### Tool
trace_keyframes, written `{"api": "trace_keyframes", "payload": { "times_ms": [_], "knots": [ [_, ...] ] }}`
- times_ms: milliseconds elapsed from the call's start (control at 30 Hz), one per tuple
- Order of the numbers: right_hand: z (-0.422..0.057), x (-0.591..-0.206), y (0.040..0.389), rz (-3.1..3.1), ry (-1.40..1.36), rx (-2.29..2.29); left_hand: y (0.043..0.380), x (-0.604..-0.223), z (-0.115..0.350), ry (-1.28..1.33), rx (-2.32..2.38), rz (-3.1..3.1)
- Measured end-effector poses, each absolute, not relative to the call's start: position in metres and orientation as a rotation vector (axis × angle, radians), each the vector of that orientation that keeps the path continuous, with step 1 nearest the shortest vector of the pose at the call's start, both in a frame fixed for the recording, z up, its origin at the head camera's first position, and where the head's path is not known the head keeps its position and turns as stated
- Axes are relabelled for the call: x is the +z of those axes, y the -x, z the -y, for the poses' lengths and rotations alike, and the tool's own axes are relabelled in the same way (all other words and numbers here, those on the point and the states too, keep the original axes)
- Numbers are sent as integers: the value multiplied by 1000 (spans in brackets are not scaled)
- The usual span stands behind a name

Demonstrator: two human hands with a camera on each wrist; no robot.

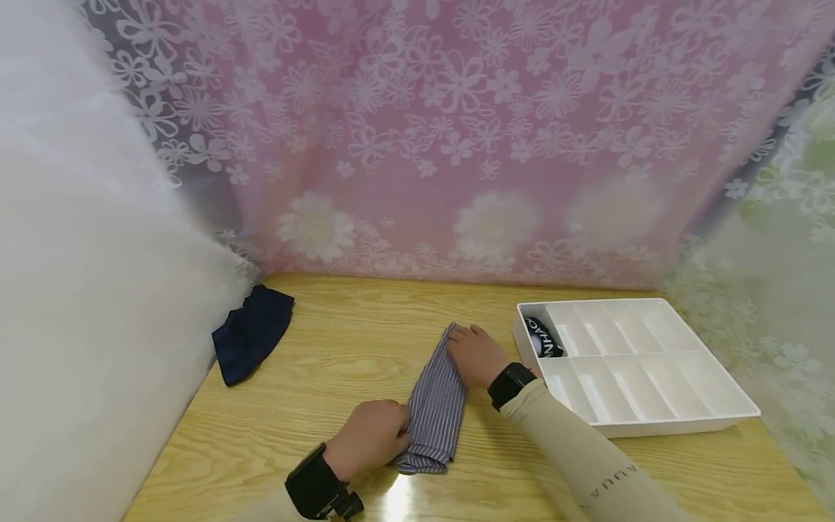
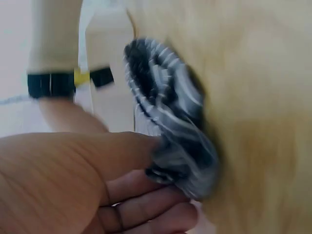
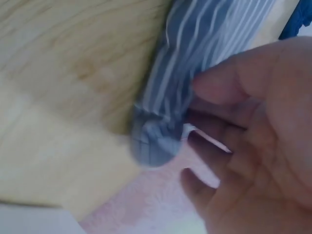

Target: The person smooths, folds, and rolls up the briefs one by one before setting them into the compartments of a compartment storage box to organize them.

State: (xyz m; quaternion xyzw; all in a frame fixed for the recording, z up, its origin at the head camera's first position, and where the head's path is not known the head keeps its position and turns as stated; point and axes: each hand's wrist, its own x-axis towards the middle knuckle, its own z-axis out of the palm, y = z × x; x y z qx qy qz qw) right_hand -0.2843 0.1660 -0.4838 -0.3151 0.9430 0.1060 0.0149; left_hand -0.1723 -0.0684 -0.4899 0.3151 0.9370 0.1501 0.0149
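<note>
Cloth (image 1: 435,409), striped: left hand (image 1: 370,437) pinches near end, fingers closed on it; right hand (image 1: 476,355) pinches far end, outer fingers parted.

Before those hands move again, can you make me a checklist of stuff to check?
1. Left hand holding the striped cloth's near end: ok.
2. Right hand on its far end: ok.
3. Near end lying flat: not ok, its layers gape and bunch in the left wrist view.
4. All its edges lined up: cannot tell, the hands cover parts.
5. Navy cloth out of the way: ok, it lies apart, off to the left.
6. White tray with free spaces: ok, only one compartment is filled, by a bundle with white letters.
</note>
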Motion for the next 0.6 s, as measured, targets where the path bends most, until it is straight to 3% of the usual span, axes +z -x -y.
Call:
{"api": "trace_keyframes", "payload": {
  "times_ms": [200, 400, 600],
  "knots": [
    [-165, -485, 278, -2948, 1129, 43, 167, -490, 55, -963, 500, -2871],
    [-176, -471, 209, -3051, 1314, -191, 167, -479, 61, -1187, 433, -2846],
    [-173, -486, 151, -2907, 1252, -116, 163, -484, 56, -1315, 293, -2767]
  ]
}}
